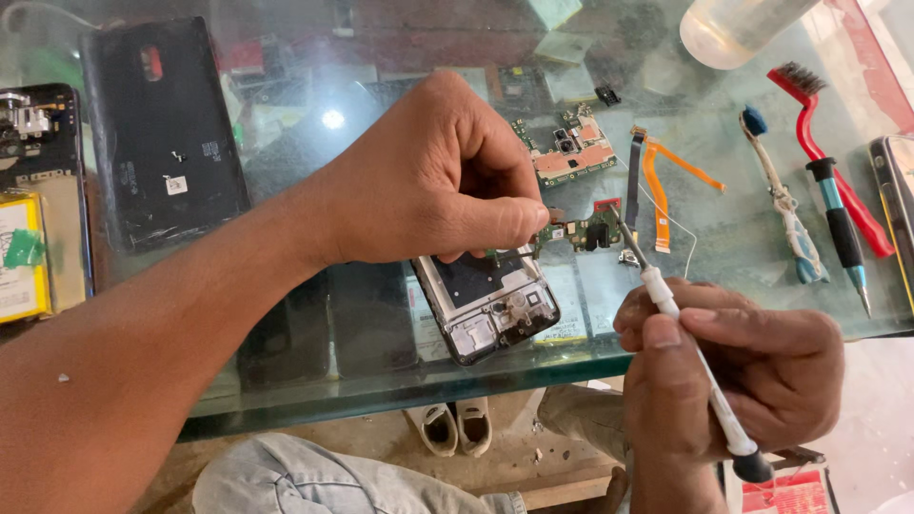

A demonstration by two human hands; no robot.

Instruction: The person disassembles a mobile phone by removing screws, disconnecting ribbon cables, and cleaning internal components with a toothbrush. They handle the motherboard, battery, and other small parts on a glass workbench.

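Head view, landmark: the opened black phone frame [486, 303] lies flat on the glass tabletop [381, 362], close to the near edge.
Left hand: the left hand [433, 176] comes in from the left, directly above the phone frame, thumb and forefinger pinched together on a small green circuit board [576, 232] that sticks out to the right of the frame's top end.
Right hand: the right hand [738, 366] sits to the lower right of the frame, off the glass edge, fingers wrapped tight round a slim white-handled screwdriver [690, 347].
Screwdriver tip: it slants up and left, the metal point right at the right end of the green board, above and right of the frame.
Past the board: a larger circuit board with orange patches [571, 152] lies farther up the glass from the frame, and an orange ribbon cable [657, 195] lies to its right.
Far right of the frame: a worn blue-and-white toothbrush [785, 205], a red-handled brush [828, 148] and a teal-and-black precision driver [843, 233] lie side by side.
Left of the frame: a black phone back cover [157, 133] lies well away, up and left, with a second opened phone showing a yellow battery [24, 257] at the left edge.
Below the frame: through and under the glass, grey jeans [314, 481] and pale shoes [452, 426] show.
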